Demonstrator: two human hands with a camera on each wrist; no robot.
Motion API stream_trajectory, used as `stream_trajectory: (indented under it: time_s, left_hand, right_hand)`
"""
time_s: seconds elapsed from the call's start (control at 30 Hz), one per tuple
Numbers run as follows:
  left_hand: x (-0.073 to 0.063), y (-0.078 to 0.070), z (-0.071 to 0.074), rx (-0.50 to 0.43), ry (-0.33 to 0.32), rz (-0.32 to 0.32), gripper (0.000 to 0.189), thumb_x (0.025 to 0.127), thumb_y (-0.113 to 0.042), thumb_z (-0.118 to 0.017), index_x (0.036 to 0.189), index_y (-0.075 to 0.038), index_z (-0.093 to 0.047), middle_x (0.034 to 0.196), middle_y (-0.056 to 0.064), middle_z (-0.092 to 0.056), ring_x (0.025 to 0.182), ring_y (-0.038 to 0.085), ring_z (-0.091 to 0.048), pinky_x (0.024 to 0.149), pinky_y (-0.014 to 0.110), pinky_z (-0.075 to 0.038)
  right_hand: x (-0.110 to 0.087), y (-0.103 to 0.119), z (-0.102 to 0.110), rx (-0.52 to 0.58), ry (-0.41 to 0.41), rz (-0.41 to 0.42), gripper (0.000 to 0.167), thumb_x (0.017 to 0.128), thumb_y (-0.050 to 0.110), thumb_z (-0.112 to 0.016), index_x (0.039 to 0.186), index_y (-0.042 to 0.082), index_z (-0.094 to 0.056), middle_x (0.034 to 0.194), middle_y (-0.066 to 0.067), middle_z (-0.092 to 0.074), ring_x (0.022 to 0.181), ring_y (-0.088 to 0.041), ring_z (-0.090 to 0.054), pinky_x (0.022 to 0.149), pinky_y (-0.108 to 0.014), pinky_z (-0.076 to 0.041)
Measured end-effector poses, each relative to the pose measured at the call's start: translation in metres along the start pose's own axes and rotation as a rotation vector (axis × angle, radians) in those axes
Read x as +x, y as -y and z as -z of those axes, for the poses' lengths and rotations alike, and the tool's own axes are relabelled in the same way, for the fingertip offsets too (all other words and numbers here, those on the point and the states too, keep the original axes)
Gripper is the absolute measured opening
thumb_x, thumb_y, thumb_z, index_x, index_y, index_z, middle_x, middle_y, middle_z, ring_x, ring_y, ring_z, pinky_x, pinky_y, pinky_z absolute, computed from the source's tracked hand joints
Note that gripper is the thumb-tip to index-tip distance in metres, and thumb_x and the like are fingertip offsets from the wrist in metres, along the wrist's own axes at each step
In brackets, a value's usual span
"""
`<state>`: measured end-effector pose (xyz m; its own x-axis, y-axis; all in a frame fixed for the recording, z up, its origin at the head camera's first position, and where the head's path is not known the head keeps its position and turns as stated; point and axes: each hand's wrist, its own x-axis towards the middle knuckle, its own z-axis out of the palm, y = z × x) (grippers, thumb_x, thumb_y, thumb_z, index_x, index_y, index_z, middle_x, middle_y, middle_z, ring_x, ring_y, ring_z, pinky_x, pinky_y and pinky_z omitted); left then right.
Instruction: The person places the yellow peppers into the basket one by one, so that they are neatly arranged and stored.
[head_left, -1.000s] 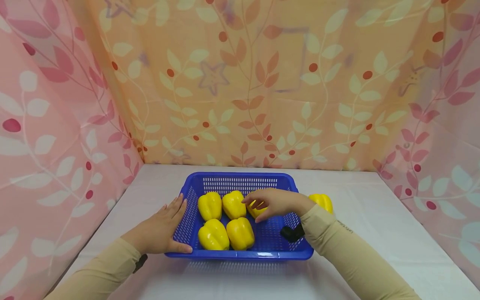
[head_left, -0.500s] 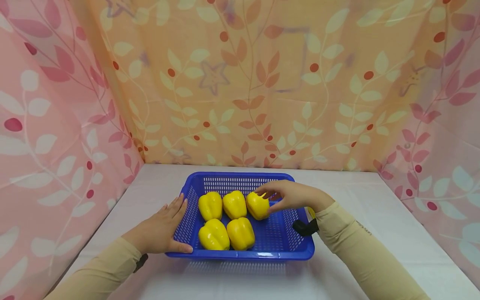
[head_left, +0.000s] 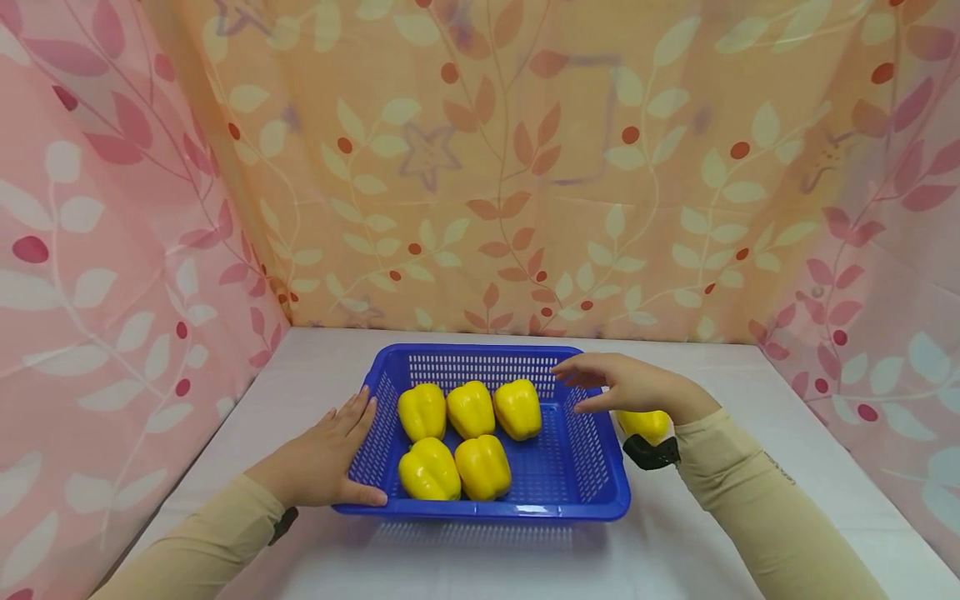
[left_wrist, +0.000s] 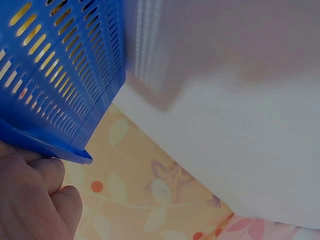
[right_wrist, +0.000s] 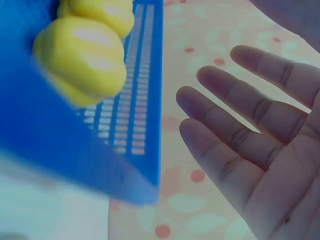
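Observation:
A blue plastic basket (head_left: 551, 510) with slotted walls holds several yellow bell peppers, among them a back-row bell pepper (head_left: 517, 409) and a front-row bell pepper (head_left: 483, 467). My left hand (head_left: 318, 458) rests on the basket's left rim, fingers extended along it and thumb at the front left corner. In the left wrist view, that hand touches the rim from above. My right hand (head_left: 630, 385) hovers over the right rim, holding nothing; the right wrist view shows its fingers (right_wrist: 250, 102) spread apart. Another yellow bell pepper (head_left: 647, 425) lies outside the basket, partly hidden by the right wrist.
The basket stands on a white-covered table (head_left: 315, 354). A leaf-patterned orange curtain (head_left: 480, 167) closes the back, with a pink curtain (head_left: 97, 250) on the left and another on the right.
My right hand has let go of the back-row bell pepper and moved right, out over the basket's right rim. That bell pepper stays in the basket. The left hand has kept its place.

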<state>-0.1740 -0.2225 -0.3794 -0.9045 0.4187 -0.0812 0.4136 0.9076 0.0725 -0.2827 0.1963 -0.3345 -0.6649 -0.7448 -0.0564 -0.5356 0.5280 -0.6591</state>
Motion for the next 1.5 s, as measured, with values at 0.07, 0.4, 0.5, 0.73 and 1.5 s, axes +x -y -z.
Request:
stream_trajectory:
  time_s: [0.07,0.4,0.5,0.73,1.5]
  left_hand:
    - [0.000,-0.001,0.001,-0.007,-0.004,-0.008,0.123,0.063,-0.084,-0.043,0.144,0.004,-0.015,0.151,0.022,-0.004,0.138,0.036,-0.011,0.108,0.054,-0.015]
    - [-0.001,-0.003,0.004,-0.017,0.015,0.006,0.123,0.062,-0.084,-0.043,0.144,0.003,-0.014,0.151,0.021,-0.004,0.138,0.036,-0.010,0.108,0.054,-0.015]
    - [-0.001,-0.003,0.004,-0.015,0.014,0.005,0.123,0.062,-0.084,-0.043,0.144,0.003,-0.014,0.151,0.021,-0.004,0.138,0.036,-0.010,0.108,0.054,-0.015]
    - [0.000,-0.003,0.005,-0.020,0.014,0.000,0.123,0.062,-0.084,-0.043,0.144,0.004,-0.014,0.151,0.022,-0.004,0.138,0.036,-0.010,0.108,0.054,-0.015]
    - [0.000,-0.002,0.003,-0.013,0.023,0.008,0.124,0.062,-0.085,-0.042,0.144,0.003,-0.013,0.151,0.021,-0.002,0.138,0.036,-0.009,0.108,0.053,-0.014]
  right_hand:
    - [-0.006,-0.003,0.003,-0.014,-0.017,-0.024,0.051,0.083,0.029,-0.067,0.129,0.020,-0.049,0.126,-0.003,-0.053,0.116,-0.028,-0.052,0.096,-0.048,-0.040]
    - [-0.031,-0.030,0.012,0.001,-0.083,-0.095,0.051,0.085,0.024,-0.065,0.131,0.009,-0.048,0.126,-0.013,-0.053,0.114,-0.035,-0.051,0.095,-0.050,-0.041]
    - [-0.037,-0.038,0.013,-0.011,-0.103,-0.112,0.049,0.085,0.025,-0.065,0.130,0.010,-0.049,0.126,-0.012,-0.053,0.113,-0.034,-0.052,0.094,-0.049,-0.042]
    - [-0.049,-0.057,0.013,-0.018,-0.139,-0.125,0.049,0.085,0.024,-0.065,0.129,0.010,-0.050,0.125,-0.013,-0.054,0.112,-0.035,-0.053,0.091,-0.047,-0.045]
    - [-0.073,-0.094,0.014,-0.039,-0.228,-0.230,0.055,0.081,0.024,-0.069,0.129,0.007,-0.049,0.128,-0.018,-0.051,0.118,-0.040,-0.044,0.096,-0.054,-0.036]
